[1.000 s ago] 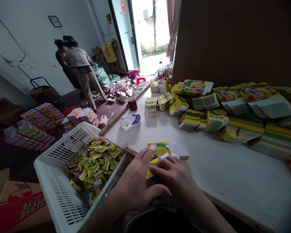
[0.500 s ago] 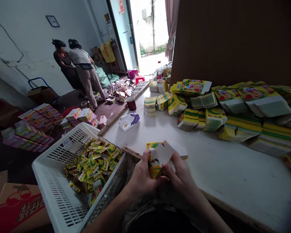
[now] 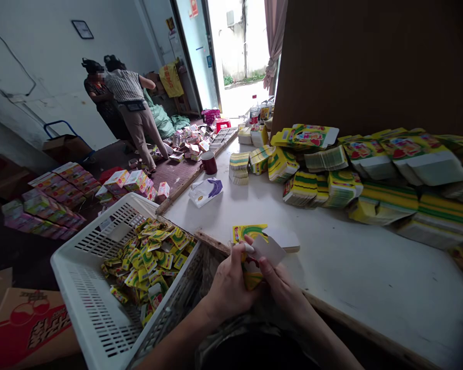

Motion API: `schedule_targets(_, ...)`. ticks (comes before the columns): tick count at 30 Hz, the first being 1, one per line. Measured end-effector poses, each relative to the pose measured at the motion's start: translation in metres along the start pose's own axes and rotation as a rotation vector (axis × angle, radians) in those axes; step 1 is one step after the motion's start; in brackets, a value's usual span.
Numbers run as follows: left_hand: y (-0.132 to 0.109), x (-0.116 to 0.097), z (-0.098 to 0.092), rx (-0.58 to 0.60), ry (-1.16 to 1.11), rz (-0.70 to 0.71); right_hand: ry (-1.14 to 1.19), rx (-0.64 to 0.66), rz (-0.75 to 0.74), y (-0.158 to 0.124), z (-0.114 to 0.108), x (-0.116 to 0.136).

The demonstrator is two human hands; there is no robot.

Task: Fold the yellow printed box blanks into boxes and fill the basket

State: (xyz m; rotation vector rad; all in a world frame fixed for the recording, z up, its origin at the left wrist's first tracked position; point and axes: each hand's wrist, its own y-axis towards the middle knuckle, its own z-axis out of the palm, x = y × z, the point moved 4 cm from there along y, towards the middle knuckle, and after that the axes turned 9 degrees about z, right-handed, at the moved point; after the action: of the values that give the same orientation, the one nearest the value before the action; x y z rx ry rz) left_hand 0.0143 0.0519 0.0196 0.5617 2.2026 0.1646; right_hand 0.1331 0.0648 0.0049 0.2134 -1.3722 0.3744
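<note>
Between my two hands is a small yellow cardboard box (image 3: 269,251), partly folded, with a white flap up and a dark cut-out window. My left hand (image 3: 231,280) is closed around its left side, with a white wrap on one fingertip. My right hand (image 3: 283,288) pinches the right side, thumb on the white flap. Just beyond, on the table edge, lies a stack of flat yellow-and-green box blanks (image 3: 287,239), partly hidden by the hands. To the left stands a white plastic basket (image 3: 75,288) holding many folded yellow boxes (image 3: 152,259).
Stacks of yellow box blanks (image 3: 389,198) line the back of the white table (image 3: 355,267). A tissue pack (image 3: 206,192) and a dark red mug (image 3: 209,163) stand near its left edge. Two people (image 3: 125,103) stand beyond, near pink cartons (image 3: 57,198). A cardboard box (image 3: 31,329) lies lower left.
The white flap has tilted down to the right, and my fingers have shifted on the box. In the background, one person has raised an arm.
</note>
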Motion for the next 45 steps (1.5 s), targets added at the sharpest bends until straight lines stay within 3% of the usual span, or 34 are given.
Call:
schedule_targets(4,0.0,0.004,0.003,0.013,-0.078,-0.017,-0.284,-0.034,-0.18,-0.003,-0.004,0.011)
schedule_targets(9,0.005,0.0,0.005,0.042,-0.085,0.094,-0.564,0.051,-0.321,-0.008,0.001,0.015)
schedule_targets(13,0.004,0.001,0.004,-0.031,-0.21,-0.018,-0.578,-0.018,-0.369,-0.008,-0.001,0.016)
schedule_targets(19,0.002,0.005,0.004,-0.078,-0.228,-0.112,-0.611,0.001,-0.334,-0.008,-0.004,0.021)
schedule_targets(45,0.001,0.012,0.009,-0.076,-0.172,-0.118,-0.607,-0.023,-0.286,-0.008,-0.008,0.017)
